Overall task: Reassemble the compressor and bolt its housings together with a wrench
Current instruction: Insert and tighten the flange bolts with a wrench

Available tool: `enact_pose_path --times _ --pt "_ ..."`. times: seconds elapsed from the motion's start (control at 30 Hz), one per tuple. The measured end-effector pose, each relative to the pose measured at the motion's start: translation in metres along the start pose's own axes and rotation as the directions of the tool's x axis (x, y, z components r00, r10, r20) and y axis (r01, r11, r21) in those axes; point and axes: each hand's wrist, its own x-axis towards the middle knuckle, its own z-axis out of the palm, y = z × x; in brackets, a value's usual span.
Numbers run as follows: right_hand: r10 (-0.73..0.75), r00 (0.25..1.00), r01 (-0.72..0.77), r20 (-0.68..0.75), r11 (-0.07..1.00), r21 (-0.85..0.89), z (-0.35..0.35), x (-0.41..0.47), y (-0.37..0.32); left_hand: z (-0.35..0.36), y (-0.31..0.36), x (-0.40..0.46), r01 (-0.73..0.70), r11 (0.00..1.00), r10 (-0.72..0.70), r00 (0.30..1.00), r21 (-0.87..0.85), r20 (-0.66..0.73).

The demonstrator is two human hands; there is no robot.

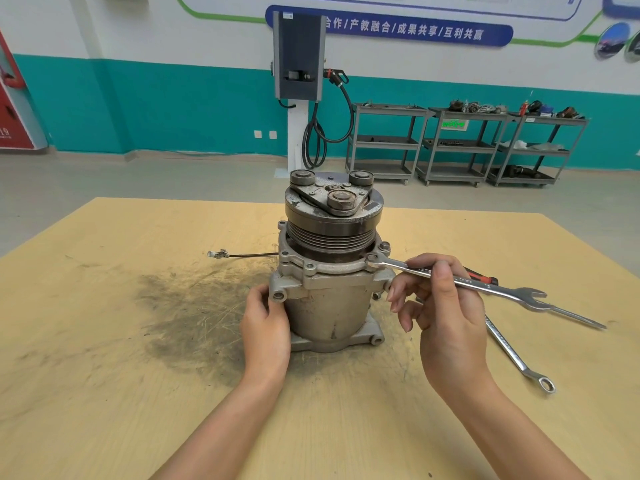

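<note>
The grey metal compressor stands upright on the wooden table, its black grooved pulley on top. My left hand grips the left side of its body, just below the flange. My right hand pinches the shaft of a silver combination wrench. The wrench's ring end sits on a bolt at the right front of the upper flange. Its open-jaw end points right over the table.
A second silver wrench lies on the table to the right, partly under my right hand. A red-handled screwdriver lies behind it. A thin black wire with a connector trails left from the compressor. A dark grease stain covers the table's middle left.
</note>
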Motion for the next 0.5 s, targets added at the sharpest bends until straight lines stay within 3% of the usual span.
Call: enact_pose_path --times 0.5 --pt "0.057 0.998 -0.058 0.025 0.997 0.051 -0.0014 0.0022 -0.0031 0.0006 -0.0002 0.0004 0.013 1.0 -0.013 1.0 0.003 0.0"
